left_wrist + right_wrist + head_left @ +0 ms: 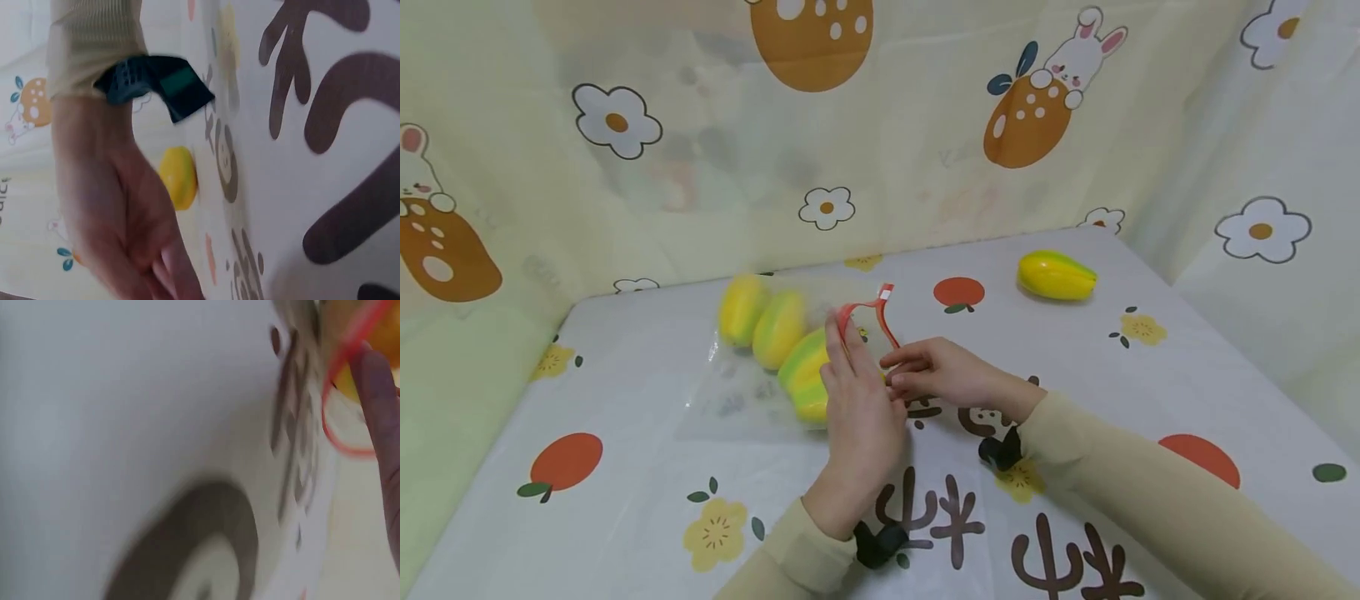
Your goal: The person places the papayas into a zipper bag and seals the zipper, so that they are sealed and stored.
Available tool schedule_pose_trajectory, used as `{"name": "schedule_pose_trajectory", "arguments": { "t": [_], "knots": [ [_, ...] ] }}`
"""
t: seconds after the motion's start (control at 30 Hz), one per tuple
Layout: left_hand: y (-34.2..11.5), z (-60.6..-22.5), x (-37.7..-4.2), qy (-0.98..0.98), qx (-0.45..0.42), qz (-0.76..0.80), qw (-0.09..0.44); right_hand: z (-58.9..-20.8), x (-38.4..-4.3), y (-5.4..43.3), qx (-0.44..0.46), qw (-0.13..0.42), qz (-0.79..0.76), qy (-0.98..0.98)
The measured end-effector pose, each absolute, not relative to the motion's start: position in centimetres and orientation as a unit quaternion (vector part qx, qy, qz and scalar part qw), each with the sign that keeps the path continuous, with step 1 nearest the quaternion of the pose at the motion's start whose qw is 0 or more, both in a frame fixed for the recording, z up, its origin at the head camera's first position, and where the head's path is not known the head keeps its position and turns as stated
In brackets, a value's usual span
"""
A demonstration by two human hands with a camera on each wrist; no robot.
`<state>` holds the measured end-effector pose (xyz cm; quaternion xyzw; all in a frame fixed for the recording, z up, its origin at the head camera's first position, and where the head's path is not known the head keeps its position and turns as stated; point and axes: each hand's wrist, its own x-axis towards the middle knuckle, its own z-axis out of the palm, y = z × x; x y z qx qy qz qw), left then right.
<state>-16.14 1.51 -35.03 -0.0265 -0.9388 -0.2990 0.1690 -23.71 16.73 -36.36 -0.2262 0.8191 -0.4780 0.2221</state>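
A clear plastic bag with a red strip along its mouth lies on the table. Inside are yellow-green papaya-like fruits. My left hand lies over the bag's right side, its visible fingers straight against the red strip; its thumb is hidden. Just right of it, my right hand has bent fingers and pinches the lower end of the strip at the bag's mouth. The left wrist view shows the right hand from the side. In the right wrist view, one straight finger touches the blurred red strip.
Another papaya-like fruit lies alone at the back right of the table. The tablecloth has printed fruit, flowers and brown characters. Behind the table hangs a patterned curtain, and more of it closes off both sides.
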Motion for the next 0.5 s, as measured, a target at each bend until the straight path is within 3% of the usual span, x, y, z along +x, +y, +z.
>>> {"name": "schedule_pose_trajectory", "arguments": {
  "t": [0.5],
  "knots": [
    [1.6, -35.4, -16.1, -0.952, -0.012, -0.263, 0.158, -31.9, -26.8, 31.6, -0.060, 0.089, -0.466, 0.878]
  ]
}}
